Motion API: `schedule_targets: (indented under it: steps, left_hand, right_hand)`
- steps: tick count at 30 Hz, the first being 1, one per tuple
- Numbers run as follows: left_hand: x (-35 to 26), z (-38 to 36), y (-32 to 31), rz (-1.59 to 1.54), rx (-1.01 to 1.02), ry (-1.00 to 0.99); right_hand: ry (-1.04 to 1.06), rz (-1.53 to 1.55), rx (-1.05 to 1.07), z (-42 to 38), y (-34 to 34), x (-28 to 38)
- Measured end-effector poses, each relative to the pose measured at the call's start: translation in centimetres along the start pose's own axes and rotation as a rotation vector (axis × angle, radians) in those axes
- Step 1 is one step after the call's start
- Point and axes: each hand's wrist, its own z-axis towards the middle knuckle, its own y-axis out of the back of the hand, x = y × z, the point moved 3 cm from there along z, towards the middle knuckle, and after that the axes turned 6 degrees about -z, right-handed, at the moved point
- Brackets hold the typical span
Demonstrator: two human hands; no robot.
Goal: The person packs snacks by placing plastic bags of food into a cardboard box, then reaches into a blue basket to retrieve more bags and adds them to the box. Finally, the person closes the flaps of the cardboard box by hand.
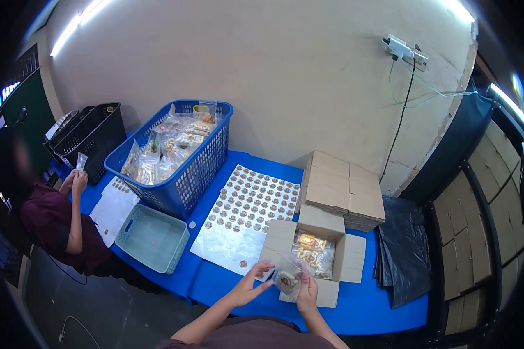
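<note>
Pouch [286,281] over near-left side of open carton [353,259] | right hand [307,294] pinching its right edge | left hand [251,287] spread beside it, contact unclear | risk: one-sided pinch could let it slip or twist

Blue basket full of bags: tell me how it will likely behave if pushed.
The blue basket is probably fairly heavy, since filled clear bags are piled high in it. Its latticed sides look like moulded plastic and hold their shape, so it should stay fairly stiff. The bags lie loosely heaped, so some might slide if it tilts.
</note>
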Motion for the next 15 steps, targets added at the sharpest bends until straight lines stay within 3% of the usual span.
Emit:
schedule_targets:
  steps: [2,3,5,6,7,8,10,11,12,14,15]
  left_hand:
    - [-1.3,-0.3,-1.2,0.437,0.317,-0.096]
    - [-1.2,-0.5,-1.6,0.469,0.341,-0.083]
    - [-1.1,-0.6,-1.9,0.342,0.311,-0.038]
    - [-0.9,-0.7,-2.1,0.213,0.282,0.016]
    - [-1.2,-0.5,-2.4,0.072,0.14,-0.079]
    - [-1.5,-0.2,-2.2,0.072,0.146,-0.08]
    - [-2.6,0.4,-1.9,0.125,0.188,0.252]
    - [-1.8,0.6,-2.1,0.283,0.166,-0.143]
    - [-2.1,0.6,-2.2,0.281,0.163,-0.142]
    - [-2.0,0.6,-2.6,0.363,0.305,0.151]
    - [-1.6,0.6,-2.7,0.362,0.307,0.152]
  right_hand:
    - [0.207,-0.269,0.147,0.0,-0.4,0.5]
    - [0.208,-0.271,0.145,-0.2,-0.6,0.5]
    - [0.419,-0.369,0.257,-0.7,-1.7,1.0]
    - [0.419,-0.37,0.249,-0.6,-1.6,1.0]
    - [0.402,-0.392,0.266,-0.3,-1.4,0.8]
    - [0.385,-0.414,0.285,0.0,-1.3,0.6]
    - [0.277,-0.308,0.177,0.2,-0.9,0.1]
    - [0.206,-0.255,0.088,0.3,-0.6,0.2]
    - [0.132,-0.203,0.0,0.4,-0.1,0.2]
    - [0.084,-0.242,0.056,0.6,1.2,-0.1]
    - [0.148,-0.236,0.165,0.8,1.5,-0.3]
